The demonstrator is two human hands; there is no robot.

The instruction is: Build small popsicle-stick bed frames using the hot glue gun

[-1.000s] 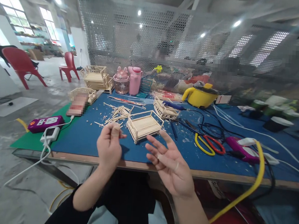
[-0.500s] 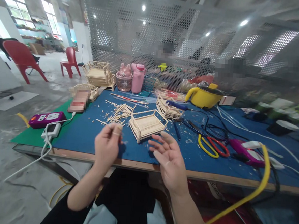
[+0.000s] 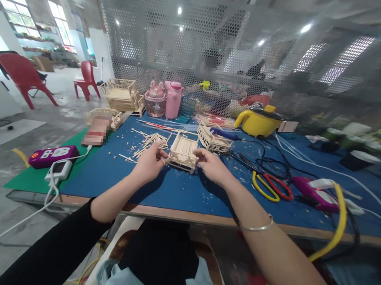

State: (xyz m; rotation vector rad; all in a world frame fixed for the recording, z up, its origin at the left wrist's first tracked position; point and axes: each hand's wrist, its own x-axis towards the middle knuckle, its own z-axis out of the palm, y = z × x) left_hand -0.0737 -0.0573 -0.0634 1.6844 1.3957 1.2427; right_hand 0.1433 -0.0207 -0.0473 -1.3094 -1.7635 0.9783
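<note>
A small bed-like model made of wooden sticks (image 3: 184, 153) sits on the blue mat in front of me, its slatted top facing up. My left hand (image 3: 151, 160) grips its left front corner with bent fingers. On the opposite side, my right hand (image 3: 212, 164) has thumb and fingers against the right edge. Loose wooden sticks (image 3: 151, 143) lie in a heap just beyond my left hand. Behind and right of the model stands another stick model (image 3: 213, 139), with a blue-handled tool (image 3: 223, 134) resting across it.
Scissors (image 3: 267, 186) with yellow and red handles lie at right among black cables. A yellow pot (image 3: 261, 122), pink bottle (image 3: 173, 100) and larger stick models (image 3: 120, 96) line the back. At left are a phone (image 3: 96, 132) and purple device (image 3: 52, 156). Perforated metal screens the far side.
Both hands have moved forward from the near table edge onto the stick model. The model has been turned so its short side faces me. My left hand's pinch has opened out around its corner.
</note>
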